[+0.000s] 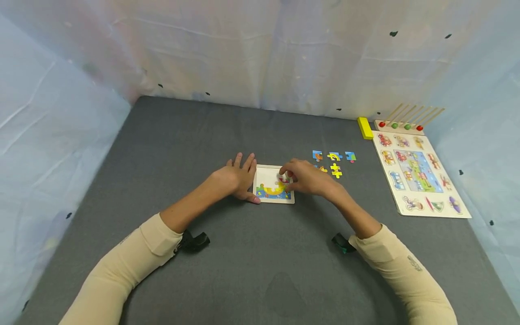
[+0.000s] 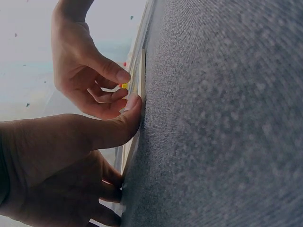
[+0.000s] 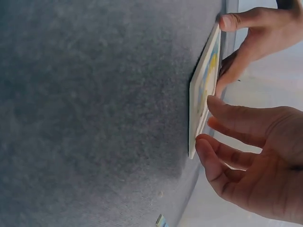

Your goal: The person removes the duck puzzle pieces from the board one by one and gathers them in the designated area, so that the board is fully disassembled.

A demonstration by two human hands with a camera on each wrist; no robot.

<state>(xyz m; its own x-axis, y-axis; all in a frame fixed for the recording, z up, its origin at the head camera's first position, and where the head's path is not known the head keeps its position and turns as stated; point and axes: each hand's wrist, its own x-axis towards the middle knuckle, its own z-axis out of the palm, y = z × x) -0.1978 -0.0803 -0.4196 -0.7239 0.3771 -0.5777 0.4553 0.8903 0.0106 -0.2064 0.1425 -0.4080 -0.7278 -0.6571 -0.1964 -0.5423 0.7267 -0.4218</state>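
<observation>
A small puzzle tray (image 1: 276, 201) with a pale rim lies flat on the grey table. Joined yellow and blue pieces (image 1: 270, 192) fill its near part; white base shows above them. My left hand (image 1: 239, 179) is spread along the tray's left side, its thumb (image 2: 132, 106) at the near left corner. Over the tray's right side, my right hand (image 1: 307, 177) has its thumb and curled fingers about a puzzle piece (image 1: 283, 179) with red, white and yellow on it. That piece is partly hidden, and its seating is unclear.
Several loose puzzle pieces (image 1: 335, 156) lie right of the tray, partly behind my right hand. Farther right are a large picture board (image 1: 400, 210), a yellow block (image 1: 365, 128) and a pegged stand (image 1: 401, 129) with red and green beads. Plastic sheeting (image 1: 260, 58) borders the table.
</observation>
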